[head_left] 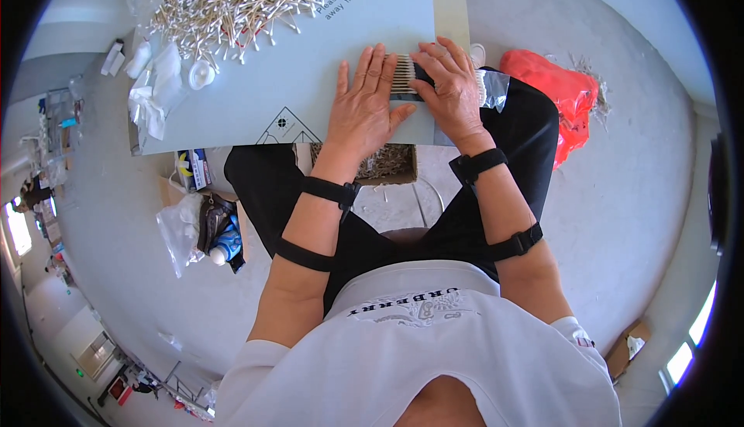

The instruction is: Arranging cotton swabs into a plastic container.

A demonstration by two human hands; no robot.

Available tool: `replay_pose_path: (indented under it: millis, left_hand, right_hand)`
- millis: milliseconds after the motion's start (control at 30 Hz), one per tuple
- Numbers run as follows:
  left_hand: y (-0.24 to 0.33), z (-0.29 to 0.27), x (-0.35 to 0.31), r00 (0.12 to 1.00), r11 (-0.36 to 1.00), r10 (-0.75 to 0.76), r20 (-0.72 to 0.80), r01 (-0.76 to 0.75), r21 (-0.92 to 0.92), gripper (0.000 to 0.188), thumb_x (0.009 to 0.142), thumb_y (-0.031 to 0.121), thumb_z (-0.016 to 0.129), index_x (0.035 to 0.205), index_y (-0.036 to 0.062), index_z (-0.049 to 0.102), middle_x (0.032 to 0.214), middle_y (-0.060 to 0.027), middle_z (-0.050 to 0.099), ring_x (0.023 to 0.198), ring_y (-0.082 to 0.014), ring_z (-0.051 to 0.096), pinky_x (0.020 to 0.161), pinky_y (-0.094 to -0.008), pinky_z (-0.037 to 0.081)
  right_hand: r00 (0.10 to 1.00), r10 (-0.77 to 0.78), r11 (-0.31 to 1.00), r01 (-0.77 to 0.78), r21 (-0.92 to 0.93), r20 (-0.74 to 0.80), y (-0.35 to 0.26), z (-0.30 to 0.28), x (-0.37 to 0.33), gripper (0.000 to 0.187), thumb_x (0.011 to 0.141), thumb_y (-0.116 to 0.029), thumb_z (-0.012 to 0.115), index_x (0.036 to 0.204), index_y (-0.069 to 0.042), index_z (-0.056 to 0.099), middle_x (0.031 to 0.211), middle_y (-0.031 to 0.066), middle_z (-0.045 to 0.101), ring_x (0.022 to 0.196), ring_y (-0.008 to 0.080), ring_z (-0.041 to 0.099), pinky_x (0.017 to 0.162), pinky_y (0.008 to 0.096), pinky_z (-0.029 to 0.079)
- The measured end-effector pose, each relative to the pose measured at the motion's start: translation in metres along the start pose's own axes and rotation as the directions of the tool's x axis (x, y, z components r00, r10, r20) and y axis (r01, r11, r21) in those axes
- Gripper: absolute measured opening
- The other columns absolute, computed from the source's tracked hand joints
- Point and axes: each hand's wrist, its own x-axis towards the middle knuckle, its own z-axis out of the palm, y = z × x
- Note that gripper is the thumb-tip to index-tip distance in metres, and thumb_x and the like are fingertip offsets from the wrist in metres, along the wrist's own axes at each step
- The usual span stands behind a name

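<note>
A flat row of cotton swabs (401,75) lies on the grey-blue board between my two hands. My left hand (358,105) rests flat, fingers outstretched, its fingertips against the left end of the row. My right hand (453,90) lies across the row, thumb on the near side and bent fingers on the far side, holding it. Beyond that hand, white swab tips and a clear plastic bag (496,90) stick out past the board's right edge. The middle of the row is hidden under my right hand.
A big heap of loose cotton swabs (225,1) covers the board's (232,109) far left. White plastic scraps (155,90) and a white round piece (201,74) lie nearby. Below stands a cardboard box (403,165); a red plastic bag (554,98) sits on the floor at right.
</note>
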Motion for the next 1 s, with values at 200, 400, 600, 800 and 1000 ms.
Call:
replay_pose_path:
  millis: [200,400,600,800,1000]
  left_hand:
    - [-0.001,0.000,-0.001,1.000,1.000,0.003,0.017,-0.003,-0.008,0.079,0.088,0.051,0.054,0.148,0.0069,0.028,0.155,-0.0117,0.023,0.145,-0.0236,0.017,0.117,-0.0493,0.009]
    - [0.000,0.000,0.000,1.000,1.000,0.003,0.010,-0.003,-0.007,0.078,0.088,0.049,0.056,0.147,0.0068,0.029,0.155,-0.0117,0.024,0.145,-0.0233,0.018,0.117,-0.0491,0.010]
    - [-0.001,0.000,-0.002,1.000,1.000,0.009,-0.005,-0.009,0.023,0.076,0.088,0.047,0.057,0.146,0.0056,0.030,0.154,-0.0121,0.026,0.144,-0.0244,0.020,0.116,-0.0502,0.013]
    - [0.003,0.002,0.000,1.000,1.000,-0.020,0.023,0.019,0.013,0.076,0.091,0.047,0.052,0.149,0.0076,0.023,0.156,-0.0119,0.020,0.145,-0.0254,0.017,0.117,-0.0497,0.010]
    - [0.015,0.006,-0.001,0.999,0.999,-0.032,-0.002,0.032,0.003,0.076,0.089,0.046,0.055,0.148,0.0056,0.027,0.155,-0.0126,0.023,0.145,-0.0249,0.019,0.117,-0.0495,0.010]
  right_hand:
    - [0.997,-0.064,0.998,0.064,0.015,0.040,-0.006,-0.009,0.008,0.052,0.072,-0.024,0.074,0.121,-0.014,0.060,0.133,0.0009,0.055,0.133,0.0254,0.040,0.114,0.0473,0.021]
    - [0.973,-0.101,0.992,0.115,-0.055,0.208,0.003,-0.010,0.004,0.051,0.073,-0.023,0.075,0.121,-0.014,0.062,0.132,0.0010,0.056,0.134,0.0260,0.038,0.115,0.0492,0.019]
    - [0.998,0.055,0.992,-0.058,-0.113,-0.032,0.016,-0.026,-0.008,0.044,0.085,-0.028,0.064,0.126,-0.015,0.058,0.137,0.0069,0.049,0.137,0.0284,0.033,0.113,0.0519,0.017]
    - [0.942,0.322,0.947,-0.320,-0.039,0.090,0.039,-0.017,-0.037,0.051,0.099,-0.045,0.038,0.145,-0.023,0.037,0.153,0.0132,0.027,0.143,0.0322,0.018,0.112,0.0586,0.010]
    - [0.934,0.344,0.935,-0.350,0.059,0.095,0.045,-0.009,-0.039,0.052,0.099,-0.045,0.038,0.146,-0.024,0.035,0.153,0.0128,0.026,0.144,0.0318,0.017,0.112,0.0582,0.009]
